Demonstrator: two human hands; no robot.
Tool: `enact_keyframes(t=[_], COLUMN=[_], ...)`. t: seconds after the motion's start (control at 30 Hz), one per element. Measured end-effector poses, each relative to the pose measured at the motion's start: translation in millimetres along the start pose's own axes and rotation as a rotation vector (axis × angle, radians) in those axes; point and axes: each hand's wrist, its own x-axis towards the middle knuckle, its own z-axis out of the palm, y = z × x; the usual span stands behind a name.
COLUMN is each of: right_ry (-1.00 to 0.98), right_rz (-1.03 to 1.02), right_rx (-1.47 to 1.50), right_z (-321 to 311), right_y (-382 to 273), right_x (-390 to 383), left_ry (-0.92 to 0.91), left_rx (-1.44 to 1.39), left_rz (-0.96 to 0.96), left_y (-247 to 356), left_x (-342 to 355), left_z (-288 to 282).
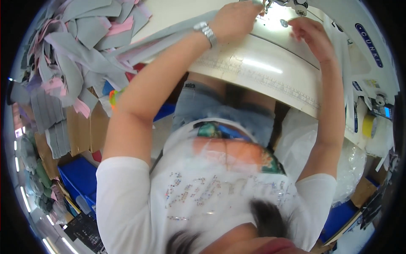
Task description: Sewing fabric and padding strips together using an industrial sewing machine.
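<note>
My left hand (237,22), with a metal watch (206,34) on its wrist, is at the needle area of a sewing machine (301,7). Its fingertips are pinched close to the presser foot (266,6); what lies between them is too small to make out. A long grey fabric strip (177,29) runs from the left along that forearm to the hand. To the right of the needle, my right hand (312,37) hovers over the machine bed, fingers loosely bent and apart, slightly blurred. Its forefinger points at a small round metal plate (284,23) in the bed.
A large heap of grey and pink cut pieces (84,42) covers the left side. The white table edge (262,76) bears a printed ruler above my lap. Cardboard (91,131) and a blue bin (78,178) stand lower left. A yellow tape roll (369,126) sits at the right.
</note>
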Motion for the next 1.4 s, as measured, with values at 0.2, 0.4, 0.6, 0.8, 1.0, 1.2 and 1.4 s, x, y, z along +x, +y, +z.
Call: enact_keyframes(t=[0.2,0.4,0.6,0.8,1.0,1.2,1.4], right_ry=[-1.116,-1.15,-1.139,-0.897,-0.919,-0.919,-0.336], right_rz=[-0.852,-0.979,-0.881,-1.006,-1.03,-1.271,-0.924], right_rx=[0.359,0.062,0.003,-0.108,-0.126,-0.14,-0.251], right_z=[-17,-30,-59,-85,-91,-78,-47], right_y=[-70,-136,-165,-162,-158,-180,-122], right_x=[-23,-77,-104,-149,-143,-173,-228], left_ry=[-0.306,-0.161,-0.273,-0.145,0.162,-0.131,-0.196], left_rx=[-0.425,-0.489,-0.482,-0.543,-0.765,-0.567,-0.209], left_rz=[-0.181,0.418,0.405,0.451,0.48,0.507,0.192], left_y=[-6,119,179,175,184,190,51], left_x=[9,23,44,50,40,43,9], left_z=[-12,-12,31,32,-3,33,-39])
